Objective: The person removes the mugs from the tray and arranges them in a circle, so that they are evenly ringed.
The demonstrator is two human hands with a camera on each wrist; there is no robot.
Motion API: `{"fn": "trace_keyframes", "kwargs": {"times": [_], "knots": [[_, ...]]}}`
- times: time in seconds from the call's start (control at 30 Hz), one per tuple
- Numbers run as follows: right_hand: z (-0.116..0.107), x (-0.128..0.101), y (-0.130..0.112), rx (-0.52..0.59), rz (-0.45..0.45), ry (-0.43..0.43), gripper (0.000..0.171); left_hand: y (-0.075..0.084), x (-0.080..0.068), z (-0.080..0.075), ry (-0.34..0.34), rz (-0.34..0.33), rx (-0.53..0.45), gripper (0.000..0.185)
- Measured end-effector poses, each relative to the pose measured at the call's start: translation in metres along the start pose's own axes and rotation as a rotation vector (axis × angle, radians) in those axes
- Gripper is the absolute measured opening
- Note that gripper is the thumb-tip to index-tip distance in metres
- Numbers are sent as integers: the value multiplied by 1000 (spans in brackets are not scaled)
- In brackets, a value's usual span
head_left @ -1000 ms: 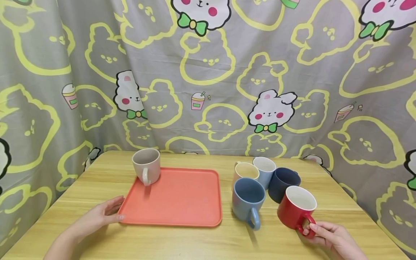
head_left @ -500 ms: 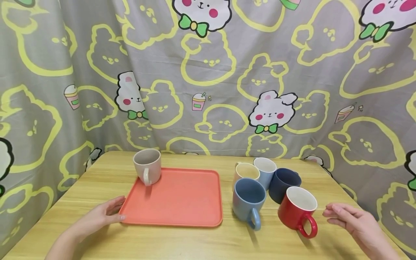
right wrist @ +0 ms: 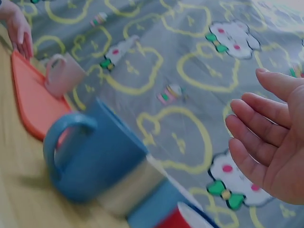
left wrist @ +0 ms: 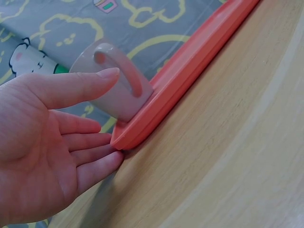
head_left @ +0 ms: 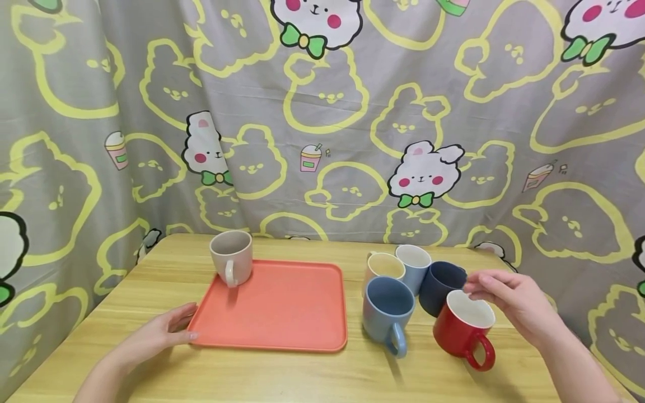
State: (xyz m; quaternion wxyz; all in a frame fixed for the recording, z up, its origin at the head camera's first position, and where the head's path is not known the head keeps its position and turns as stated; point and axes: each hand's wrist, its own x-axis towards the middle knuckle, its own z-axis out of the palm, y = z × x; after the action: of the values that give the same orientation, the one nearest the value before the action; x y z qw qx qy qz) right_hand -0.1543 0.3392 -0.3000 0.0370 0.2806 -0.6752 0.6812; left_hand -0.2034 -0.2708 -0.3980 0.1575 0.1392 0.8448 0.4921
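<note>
A beige mug (head_left: 231,257) stands on the far left corner of an orange tray (head_left: 282,313). My left hand (head_left: 166,331) lies flat on the table, its straight fingers (left wrist: 88,159) touching the tray's (left wrist: 190,61) near left corner, with the beige mug (left wrist: 118,90) just beyond. To the right stand a blue mug (head_left: 386,308), a cream mug (head_left: 381,267), a light blue mug (head_left: 415,265), a navy mug (head_left: 440,284) and a red mug (head_left: 462,328). My right hand (head_left: 509,295) hovers open over the red and navy mugs, holding nothing. In the right wrist view its fingers (right wrist: 259,128) are relaxed beside the blue mug (right wrist: 92,154).
The wooden table (head_left: 302,375) is enclosed at the back and both sides by a grey curtain (head_left: 322,112) with yellow bunny outlines. Bare wood runs along the front edge and between the tray and the mugs.
My right hand let go of the red mug's handle, drew away to the right, then rose and moved up and left over the red and navy mugs. The left hand stayed put.
</note>
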Motion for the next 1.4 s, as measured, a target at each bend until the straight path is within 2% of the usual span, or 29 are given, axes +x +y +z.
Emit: {"fn": "trace_keyframes", "kwargs": {"times": [0.23,0.47,0.63,0.7,0.83,1.1,1.4], "knots": [[35,44,-8,-43,7,-52,36,1,0,1,-1,2,-11,78],[77,85,-6,-86,28,1,25,2,1,2,2,3,-16,79],[109,115,1,-93,93,23,16,-1,2,1,10,-1,-4,79],[123,126,5,-95,119,27,20,-2,2,1,11,-4,-1,79],[152,147,20,-96,153,24,31,-2,1,0,17,-2,3,79],[216,173,60,-35,225,-17,31,1,1,2,20,17,-12,79],[257,192,101,-13,273,-48,31,-1,-1,1,21,39,-8,78]]}}
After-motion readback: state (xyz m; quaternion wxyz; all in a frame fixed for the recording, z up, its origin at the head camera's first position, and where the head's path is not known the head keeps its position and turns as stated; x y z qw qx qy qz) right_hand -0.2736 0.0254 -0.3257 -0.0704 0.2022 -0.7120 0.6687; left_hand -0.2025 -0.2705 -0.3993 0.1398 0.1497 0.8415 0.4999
